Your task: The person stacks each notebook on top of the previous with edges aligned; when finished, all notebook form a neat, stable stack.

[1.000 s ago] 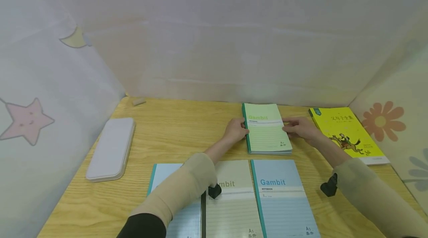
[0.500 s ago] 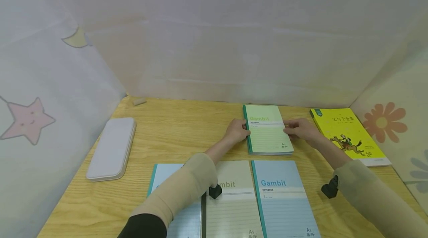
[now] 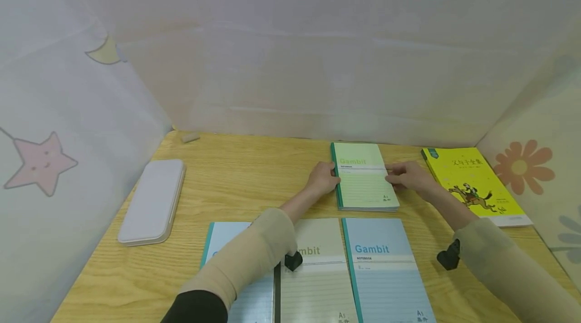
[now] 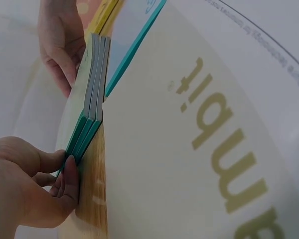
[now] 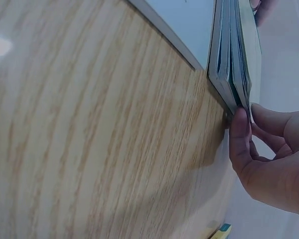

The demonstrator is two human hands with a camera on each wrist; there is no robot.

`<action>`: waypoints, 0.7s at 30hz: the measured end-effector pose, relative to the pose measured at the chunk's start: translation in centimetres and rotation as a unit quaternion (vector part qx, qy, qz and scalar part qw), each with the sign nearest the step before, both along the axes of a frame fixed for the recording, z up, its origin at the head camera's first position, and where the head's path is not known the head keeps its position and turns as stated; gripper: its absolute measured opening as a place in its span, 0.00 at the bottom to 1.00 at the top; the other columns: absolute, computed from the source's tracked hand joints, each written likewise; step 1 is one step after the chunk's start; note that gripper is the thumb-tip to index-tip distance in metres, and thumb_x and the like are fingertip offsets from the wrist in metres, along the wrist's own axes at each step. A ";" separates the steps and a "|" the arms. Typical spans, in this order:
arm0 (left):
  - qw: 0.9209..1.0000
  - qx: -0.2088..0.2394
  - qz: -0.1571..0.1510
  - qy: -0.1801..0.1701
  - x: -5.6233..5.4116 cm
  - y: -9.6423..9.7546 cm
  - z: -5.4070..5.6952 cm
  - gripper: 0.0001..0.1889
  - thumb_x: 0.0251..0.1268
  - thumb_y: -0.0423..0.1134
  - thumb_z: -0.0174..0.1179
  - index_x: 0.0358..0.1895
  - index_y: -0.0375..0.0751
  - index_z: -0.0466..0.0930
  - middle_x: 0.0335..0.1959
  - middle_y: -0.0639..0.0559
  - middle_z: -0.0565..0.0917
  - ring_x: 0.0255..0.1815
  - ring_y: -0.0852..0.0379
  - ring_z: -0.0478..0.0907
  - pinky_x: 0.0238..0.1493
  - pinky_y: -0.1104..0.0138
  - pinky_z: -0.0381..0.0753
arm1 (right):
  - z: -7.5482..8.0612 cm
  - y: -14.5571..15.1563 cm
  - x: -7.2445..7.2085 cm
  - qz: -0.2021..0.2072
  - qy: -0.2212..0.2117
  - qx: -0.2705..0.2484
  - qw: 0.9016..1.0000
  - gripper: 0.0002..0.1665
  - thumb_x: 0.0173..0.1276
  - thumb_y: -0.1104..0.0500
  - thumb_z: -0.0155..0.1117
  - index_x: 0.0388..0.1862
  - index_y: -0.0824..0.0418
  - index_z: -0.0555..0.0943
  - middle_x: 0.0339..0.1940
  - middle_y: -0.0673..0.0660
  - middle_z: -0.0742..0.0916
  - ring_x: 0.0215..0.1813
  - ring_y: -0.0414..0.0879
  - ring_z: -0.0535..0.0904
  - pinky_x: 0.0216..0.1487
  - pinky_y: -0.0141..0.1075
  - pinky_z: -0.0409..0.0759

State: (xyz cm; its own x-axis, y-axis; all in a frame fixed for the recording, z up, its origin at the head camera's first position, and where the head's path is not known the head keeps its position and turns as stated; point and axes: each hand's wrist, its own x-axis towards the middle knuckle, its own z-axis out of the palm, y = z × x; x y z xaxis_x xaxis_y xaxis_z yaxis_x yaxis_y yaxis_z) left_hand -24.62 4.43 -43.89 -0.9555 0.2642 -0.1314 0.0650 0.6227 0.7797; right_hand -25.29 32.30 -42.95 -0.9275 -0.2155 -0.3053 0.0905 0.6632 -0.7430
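A small stack of notebooks stands at the back of the wooden table, a pale green "Gambit" notebook on top. Its green spines face my left hand, whose thumb and fingers pinch them near the middle. On the opposite side, my right hand pinches the page edges. The right wrist view shows those page edges slightly fanned, with thumb and fingers at their corner. In front lie a grey-beige notebook and a blue notebook; another blue notebook is partly covered by my left sleeve.
A yellow book with a cartoon horse lies right of the stack. On the left side of the table rests a white case. A small greyish piece sits near the back edge, against the white cloth wall.
The view has shifted very slightly. Both hands stay at the sides of the notebook stack, and the stack holds its place.
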 end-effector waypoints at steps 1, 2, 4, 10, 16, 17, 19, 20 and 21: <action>1.000 -0.004 -0.002 0.001 0.0 0.0 0.0 0.16 0.72 0.31 0.61 0.58 0.27 0.80 0.40 0.45 0.78 0.38 0.56 0.69 0.33 0.74 0.66 | 0.0 0.0 0.0 0.001 -0.001 0.000 1.000 0.33 0.78 0.59 0.60 0.77 0.68 0.66 0.61 0.71 0.84 0.45 0.40 0.84 0.51 0.36 0.89; 1.000 -0.008 -0.005 0.001 0.0 0.0 0.0 0.19 0.72 0.31 0.60 0.63 0.27 0.77 0.41 0.44 0.79 0.38 0.55 0.69 0.33 0.74 0.66 | 0.0 0.0 0.0 0.001 -0.001 0.002 1.000 0.33 0.78 0.59 0.60 0.77 0.68 0.66 0.62 0.71 0.84 0.45 0.41 0.84 0.51 0.36 0.89; 1.000 -0.014 -0.009 -0.001 0.0 0.0 0.0 0.26 0.73 0.31 0.60 0.72 0.28 0.70 0.44 0.43 0.80 0.39 0.55 0.69 0.33 0.74 0.66 | 0.0 -0.1 0.0 -0.001 -0.004 0.002 1.000 0.33 0.78 0.60 0.61 0.77 0.68 0.66 0.62 0.70 0.84 0.45 0.42 0.83 0.51 0.35 0.88; 1.000 -0.018 -0.013 -0.005 -0.1 0.0 0.0 0.27 0.74 0.32 0.59 0.74 0.30 0.68 0.41 0.45 0.78 0.36 0.57 0.69 0.32 0.75 0.66 | -0.2 -0.1 -0.1 0.000 -0.009 0.007 1.000 0.34 0.78 0.59 0.61 0.77 0.68 0.66 0.66 0.72 0.81 0.50 0.44 0.83 0.54 0.36 0.89; 1.000 -0.019 -0.009 -0.010 0.0 0.0 0.1 0.28 0.75 0.33 0.59 0.75 0.31 0.67 0.41 0.45 0.79 0.36 0.57 0.70 0.32 0.75 0.66 | -0.3 0.0 -0.1 0.002 -0.003 0.017 1.000 0.34 0.78 0.58 0.62 0.77 0.68 0.66 0.66 0.72 0.81 0.50 0.45 0.83 0.54 0.35 0.89; 1.000 -0.018 -0.007 -0.013 0.0 0.0 0.1 0.29 0.75 0.34 0.59 0.76 0.31 0.65 0.42 0.45 0.79 0.37 0.57 0.70 0.32 0.75 0.66 | -0.3 -0.1 -0.1 0.001 -0.002 0.020 1.000 0.34 0.77 0.58 0.62 0.77 0.68 0.66 0.66 0.71 0.81 0.50 0.46 0.83 0.53 0.35 0.89; 1.000 -0.016 -0.003 -0.019 0.0 0.0 0.0 0.31 0.75 0.34 0.59 0.77 0.32 0.64 0.43 0.45 0.80 0.37 0.57 0.70 0.32 0.75 0.67 | -0.4 0.0 -0.1 0.004 0.000 0.023 1.000 0.35 0.78 0.58 0.62 0.77 0.68 0.66 0.66 0.72 0.81 0.49 0.46 0.83 0.53 0.36 0.89; 1.000 -0.017 -0.001 -0.021 0.0 0.0 0.0 0.30 0.75 0.34 0.59 0.77 0.33 0.64 0.42 0.45 0.79 0.36 0.57 0.70 0.32 0.75 0.66 | -0.4 0.0 -0.1 0.004 0.001 0.024 1.000 0.35 0.78 0.58 0.62 0.77 0.68 0.66 0.66 0.72 0.81 0.49 0.46 0.83 0.53 0.36 0.89; 1.000 -0.016 0.000 -0.022 0.0 0.0 -0.1 0.30 0.75 0.34 0.59 0.77 0.33 0.65 0.42 0.45 0.79 0.36 0.57 0.70 0.31 0.75 0.66 | -0.5 0.0 -0.1 0.005 0.000 0.023 1.000 0.35 0.78 0.57 0.62 0.77 0.68 0.66 0.66 0.72 0.81 0.50 0.46 0.83 0.53 0.37 0.89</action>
